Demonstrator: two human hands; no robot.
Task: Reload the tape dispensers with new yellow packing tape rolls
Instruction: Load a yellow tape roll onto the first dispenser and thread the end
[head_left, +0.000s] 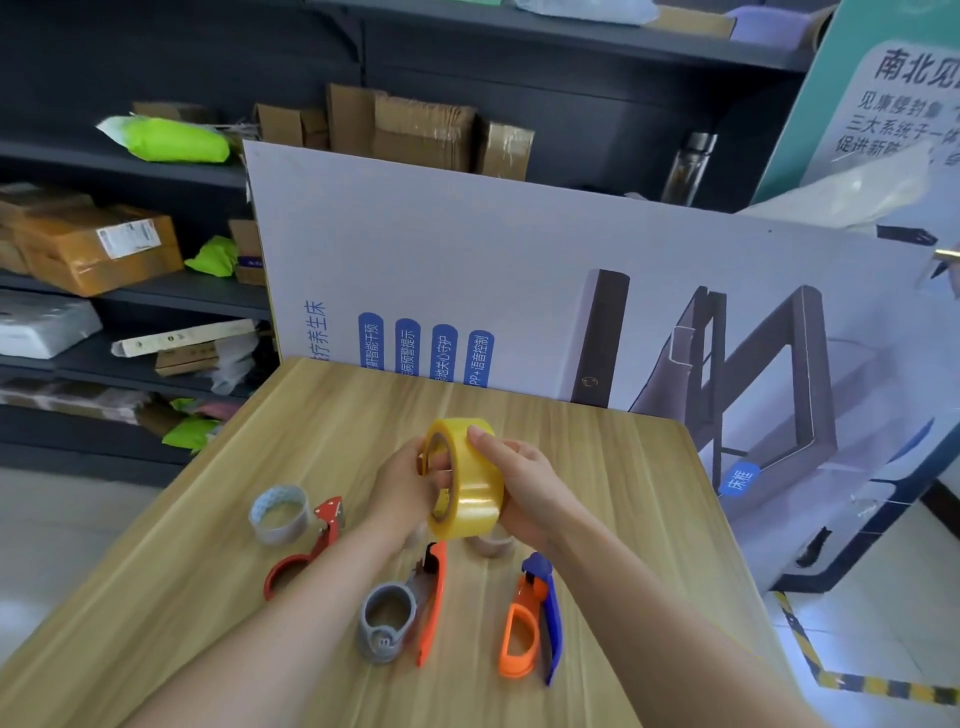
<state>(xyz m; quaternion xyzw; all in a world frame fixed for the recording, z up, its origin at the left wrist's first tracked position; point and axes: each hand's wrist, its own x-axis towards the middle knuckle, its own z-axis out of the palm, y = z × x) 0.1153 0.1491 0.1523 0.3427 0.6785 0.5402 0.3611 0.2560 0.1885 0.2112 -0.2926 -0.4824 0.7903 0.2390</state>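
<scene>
Head view: yellow tape roll (470, 483) held above table (623, 467); left hand (400, 480) fingers hooked through its core, right hand (527, 486) wrapped round the rim, probably to hunt the free end; red dispenser (306, 551), grey-and-orange dispenser (400, 610), orange-and-blue dispenser (535, 623) lie beneath, awaiting rolls.

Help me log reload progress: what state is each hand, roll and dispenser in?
yellow tape roll: held in the air, on no dispenser.
left hand: grips the roll, fingers in its core.
right hand: grips the roll's outer face.
red dispenser: lying flat, no roll loaded.
grey and orange dispenser: lying flat, no yellow roll loaded.
orange and blue dispenser: lying flat, no roll loaded.
spent core: standing on end beside the red dispenser.
</scene>
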